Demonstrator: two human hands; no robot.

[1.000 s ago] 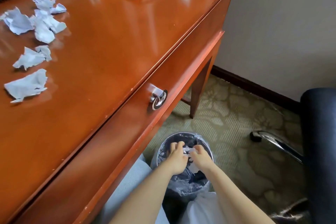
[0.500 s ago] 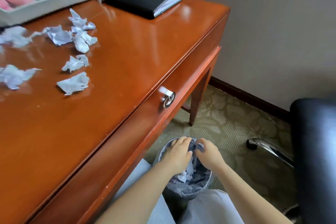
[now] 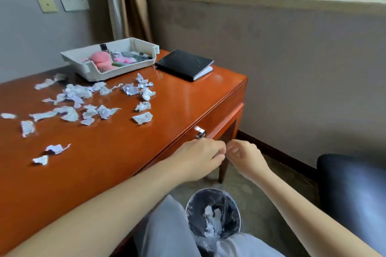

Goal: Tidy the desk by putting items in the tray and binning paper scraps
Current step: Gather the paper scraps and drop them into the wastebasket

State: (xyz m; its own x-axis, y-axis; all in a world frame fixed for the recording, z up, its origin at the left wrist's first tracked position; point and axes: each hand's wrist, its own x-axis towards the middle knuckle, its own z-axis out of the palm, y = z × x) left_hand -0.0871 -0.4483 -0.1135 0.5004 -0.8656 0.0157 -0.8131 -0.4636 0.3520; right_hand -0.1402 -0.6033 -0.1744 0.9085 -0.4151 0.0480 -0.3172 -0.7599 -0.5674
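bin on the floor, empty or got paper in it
Partly filled: white paper scraps lie at the bottom of the bin, well below its rim.

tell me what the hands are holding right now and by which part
Nothing visible. The left hand and right hand are curled near the front edge of the desk, and no object shows in either.

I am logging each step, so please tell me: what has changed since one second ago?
Both hands rose out of the bin: the left hand and right hand are now beside the drawer handle, with no paper visible in them. The desk scraps, tray and notebook stayed put.
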